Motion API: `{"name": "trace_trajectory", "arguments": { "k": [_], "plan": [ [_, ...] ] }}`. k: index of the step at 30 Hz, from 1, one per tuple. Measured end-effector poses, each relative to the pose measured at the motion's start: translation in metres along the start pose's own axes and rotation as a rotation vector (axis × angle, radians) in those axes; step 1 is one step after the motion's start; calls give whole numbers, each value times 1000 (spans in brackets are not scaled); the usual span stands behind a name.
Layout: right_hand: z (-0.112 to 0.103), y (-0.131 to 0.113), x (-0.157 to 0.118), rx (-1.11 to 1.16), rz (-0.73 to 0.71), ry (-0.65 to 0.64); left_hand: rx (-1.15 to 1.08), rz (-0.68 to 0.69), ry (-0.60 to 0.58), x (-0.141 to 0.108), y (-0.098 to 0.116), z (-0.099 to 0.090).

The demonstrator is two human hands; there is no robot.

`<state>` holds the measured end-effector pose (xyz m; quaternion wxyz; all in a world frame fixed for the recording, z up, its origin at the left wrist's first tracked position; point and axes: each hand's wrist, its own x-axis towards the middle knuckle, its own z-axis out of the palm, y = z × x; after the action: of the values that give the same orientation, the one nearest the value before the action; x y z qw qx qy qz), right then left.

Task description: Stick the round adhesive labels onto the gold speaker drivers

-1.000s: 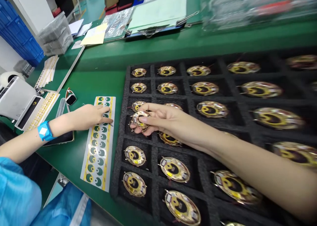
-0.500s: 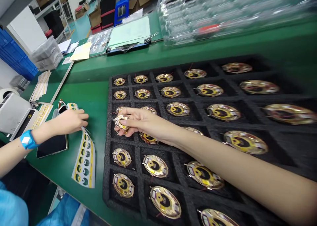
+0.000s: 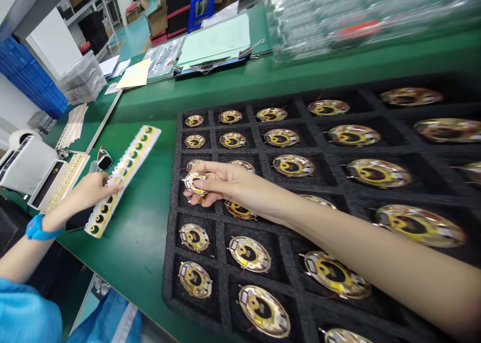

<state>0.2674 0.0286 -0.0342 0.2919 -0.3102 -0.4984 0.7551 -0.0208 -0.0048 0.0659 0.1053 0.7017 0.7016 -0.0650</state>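
Between the thumb and fingers of my right hand (image 3: 216, 182) is a round gold circuit board (image 3: 194, 183), held over the left column of a black foam tray (image 3: 171, 255). Similar round boards, gold with yellow and black middles, sit in the tray's compartments. My left hand (image 3: 92, 188), with a blue band on its wrist, pinches a white sticker strip (image 3: 130, 168) bearing a row of round yellow-and-black labels. The strip slants across the green bench left of the tray. Beside that hand lies a smartwatch (image 3: 104, 159), and a dark phone (image 3: 77, 221) is partly hidden beneath it.
A white device (image 3: 32, 167) stands at the left, with another sticker strip (image 3: 67, 180) next to it. Along the back are clear plastic boxes (image 3: 82, 79), a clipboard with pale green paper (image 3: 216, 42) and clear blister trays (image 3: 361, 17).
My left hand has swung the sticker strip from hanging toward the bench's front edge to a slant pointing up and away, and moved slightly left. My right hand keeps the board over the tray.
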Motion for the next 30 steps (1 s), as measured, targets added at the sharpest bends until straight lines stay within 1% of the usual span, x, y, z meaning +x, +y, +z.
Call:
{"name": "trace_trajectory", "arguments": {
  "k": [2,4,6,7,8,9,11,13,14,15,17,19,20,21,22,23,24,26,27,28,30],
  "plan": [
    [1,-3,-2,-18,6,2,-23,10,-59,-3,0,4],
    [3,-6,-3,-37,14,2,-10,-11,-97,-8,-4,0],
    [3,-6,-3,-51,18,3,42,-19,-89,-15,-10,-6],
    [3,-5,-3,-55,18,5,64,13,-71,-19,-12,-7],
    [2,-3,-2,-58,18,6,76,77,-50,-22,-13,-5],
    [1,-1,-2,-60,17,6,81,159,-29,-27,-13,0],
    [-1,3,-1,-65,18,6,96,330,-1,-36,-8,20],
    [-3,6,0,-72,24,5,200,387,12,-47,5,47],
    [-3,6,0,-75,27,4,258,400,0,-53,14,61],
    [-4,6,0,-80,30,4,295,398,17,-59,23,74],
    [-3,5,-1,-95,37,2,301,382,91,-72,39,93],
    [-3,4,-3,-110,42,3,201,382,138,-84,46,100],
    [-3,4,-3,-113,43,3,152,360,181,-88,43,98],
    [-3,4,-4,-114,42,2,115,323,231,-92,35,94],
    [-4,5,-4,-111,40,-1,95,269,287,-94,23,88],
    [-5,7,-3,-109,36,-5,101,214,336,-96,7,82],
    [-6,9,-3,-107,32,-10,116,163,350,-97,-12,76],
    [-8,12,-1,-102,24,-14,139,116,287,-96,-50,66],
    [-8,13,0,-101,21,-14,128,121,234,-95,-68,64],
    [-9,14,0,-102,22,-13,87,145,186,-93,-82,63],
    [-9,14,0,-109,25,-12,25,172,162,-89,-101,65]
  ]
}}
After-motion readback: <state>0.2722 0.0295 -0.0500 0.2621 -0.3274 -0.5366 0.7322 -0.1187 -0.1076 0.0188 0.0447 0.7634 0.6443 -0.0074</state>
